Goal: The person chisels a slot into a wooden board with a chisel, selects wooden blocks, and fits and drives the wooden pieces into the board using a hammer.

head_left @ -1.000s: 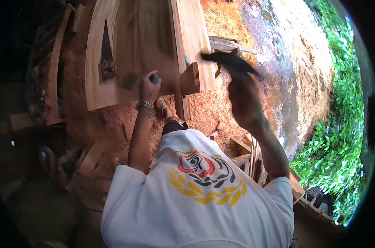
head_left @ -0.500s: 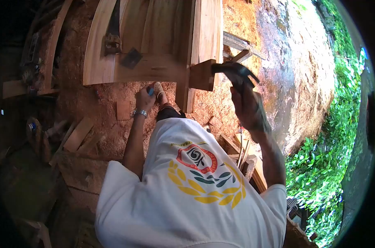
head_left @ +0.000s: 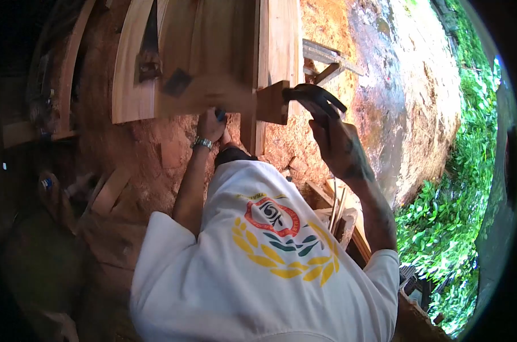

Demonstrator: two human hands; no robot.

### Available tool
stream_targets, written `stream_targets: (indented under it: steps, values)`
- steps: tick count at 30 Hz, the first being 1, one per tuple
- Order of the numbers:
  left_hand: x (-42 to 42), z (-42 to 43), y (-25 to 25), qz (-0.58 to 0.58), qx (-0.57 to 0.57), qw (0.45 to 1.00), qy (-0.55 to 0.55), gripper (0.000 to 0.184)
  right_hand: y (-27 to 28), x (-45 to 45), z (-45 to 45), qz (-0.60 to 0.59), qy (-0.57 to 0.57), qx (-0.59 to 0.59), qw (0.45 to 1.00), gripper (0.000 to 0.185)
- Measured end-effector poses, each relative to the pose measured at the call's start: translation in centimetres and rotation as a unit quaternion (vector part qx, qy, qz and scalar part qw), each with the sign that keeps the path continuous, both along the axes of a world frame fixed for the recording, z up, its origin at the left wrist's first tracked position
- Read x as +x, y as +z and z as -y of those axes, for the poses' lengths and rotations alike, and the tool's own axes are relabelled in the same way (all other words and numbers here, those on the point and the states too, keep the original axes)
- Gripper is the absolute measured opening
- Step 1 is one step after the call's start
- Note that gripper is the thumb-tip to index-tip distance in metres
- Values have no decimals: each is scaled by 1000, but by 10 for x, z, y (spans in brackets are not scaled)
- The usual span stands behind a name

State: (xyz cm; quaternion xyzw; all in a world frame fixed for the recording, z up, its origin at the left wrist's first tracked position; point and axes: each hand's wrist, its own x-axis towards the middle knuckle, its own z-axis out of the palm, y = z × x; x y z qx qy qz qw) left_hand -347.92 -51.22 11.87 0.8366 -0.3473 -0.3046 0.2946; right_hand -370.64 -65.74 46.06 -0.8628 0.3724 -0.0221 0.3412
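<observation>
My right hand [head_left: 339, 149] is wrapped round the handle of a claw hammer [head_left: 318, 98]. The hammer's head is at the end of a short wooden board [head_left: 273, 102]; whether it touches is unclear. My left hand [head_left: 211, 126] is closed below the near edge of the wooden workpiece [head_left: 213, 97], with a small blue object [head_left: 219, 114] showing at its fingers. That object's kind and most of its shape are hidden. On the workpiece lie a handsaw [head_left: 149, 64] and a dark square piece [head_left: 177, 82].
Sawdust-strewn ground [head_left: 170, 151] surrounds the work. Offcuts [head_left: 111, 191] lie at the left, and thin strips of wood [head_left: 338, 199] stand by my right side. A wooden support [head_left: 329, 71] juts out on the right, with green plants [head_left: 435, 228] beyond.
My left hand has moved a little right and up, closer under the workpiece edge. Hammer and board appear slightly further left, along with a small shift of the view.
</observation>
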Motion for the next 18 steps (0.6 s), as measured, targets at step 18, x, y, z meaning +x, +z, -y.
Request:
stream_targets:
  steps: [18]
  values:
    - [6,-12,-9,-8,26,999,-23,36,30,-32,14,352,-125,251,893,33]
